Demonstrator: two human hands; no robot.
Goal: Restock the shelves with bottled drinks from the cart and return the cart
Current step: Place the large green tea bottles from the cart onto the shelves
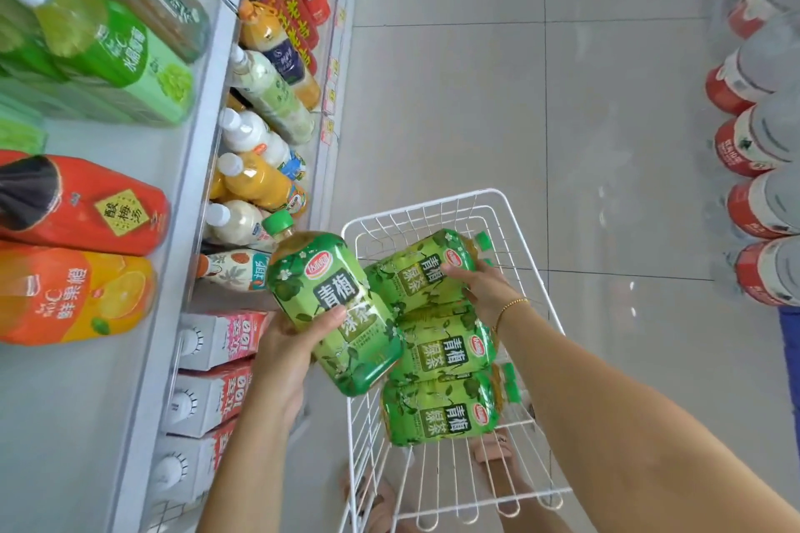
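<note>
A white wire cart (511, 203) stands on the floor below me with three green tea bottles lying in it. My left hand (290, 342) grips a fourth green tea bottle (329, 307) by its lower end, lifted beside the cart's left rim, cap pointing toward the shelves. My right hand (480, 286) is closed on the far bottle in the cart (415, 268). Two more green bottles lie nearer me in the cart, one in the middle (446, 351) and one closest (441, 415). The shelves (182, 195) run along the left.
The left shelves hold green, red and orange drink bottles (82, 208) above, with white and yellow bottles (255, 177) and milk cartons (216, 338) lower down. Red-labelled water bottles (753, 143) line the right side. Grey tiled floor (519, 78) stretches ahead. My sandalled feet (498, 454) show beneath the cart.
</note>
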